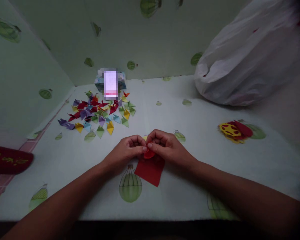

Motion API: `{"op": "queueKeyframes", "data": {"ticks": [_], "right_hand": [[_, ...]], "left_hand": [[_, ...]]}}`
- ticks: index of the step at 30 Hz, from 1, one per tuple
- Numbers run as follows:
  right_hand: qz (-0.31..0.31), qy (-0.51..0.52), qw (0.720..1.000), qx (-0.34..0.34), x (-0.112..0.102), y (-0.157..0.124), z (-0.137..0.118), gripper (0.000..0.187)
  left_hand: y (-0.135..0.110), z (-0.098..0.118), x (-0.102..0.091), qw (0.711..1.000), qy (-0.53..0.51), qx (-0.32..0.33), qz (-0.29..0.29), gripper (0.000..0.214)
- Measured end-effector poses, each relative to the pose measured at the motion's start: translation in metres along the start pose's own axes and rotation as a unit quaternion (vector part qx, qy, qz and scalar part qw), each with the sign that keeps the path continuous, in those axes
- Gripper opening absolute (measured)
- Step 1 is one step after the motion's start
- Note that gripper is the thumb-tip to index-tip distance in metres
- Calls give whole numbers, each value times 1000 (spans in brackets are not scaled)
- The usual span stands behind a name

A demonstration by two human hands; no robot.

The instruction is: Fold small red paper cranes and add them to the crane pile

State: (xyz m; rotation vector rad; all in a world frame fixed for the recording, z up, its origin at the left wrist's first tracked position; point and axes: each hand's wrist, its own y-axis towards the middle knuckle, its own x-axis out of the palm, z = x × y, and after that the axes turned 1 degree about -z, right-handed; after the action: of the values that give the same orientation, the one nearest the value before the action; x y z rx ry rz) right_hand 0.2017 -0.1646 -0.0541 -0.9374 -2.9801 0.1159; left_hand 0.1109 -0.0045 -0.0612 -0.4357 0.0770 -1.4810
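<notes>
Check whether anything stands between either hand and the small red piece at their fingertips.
Nothing visible does: the left hand and the right hand both have their fingertips on the small red piece. The red square sheet shows on its near side, not in between.

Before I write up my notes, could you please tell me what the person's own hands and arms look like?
The left hand and right hand are ungloved. The left forearm and right forearm are bare, with no sleeve, watch or bracelet visible.
</notes>
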Motion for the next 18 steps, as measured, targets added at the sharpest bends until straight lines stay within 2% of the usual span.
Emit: {"op": "queueKeyframes", "data": {"ticks": [9, 18], "right_hand": [[-14, 13, 1000, -6, -1, 0, 1, 20], [6, -30, 999, -10, 0, 1, 1, 14]], "left_hand": [[-2, 2, 2, 999, 27, -16, 14, 21], [-4, 4, 2, 998, 58, -3, 19, 20]]}}
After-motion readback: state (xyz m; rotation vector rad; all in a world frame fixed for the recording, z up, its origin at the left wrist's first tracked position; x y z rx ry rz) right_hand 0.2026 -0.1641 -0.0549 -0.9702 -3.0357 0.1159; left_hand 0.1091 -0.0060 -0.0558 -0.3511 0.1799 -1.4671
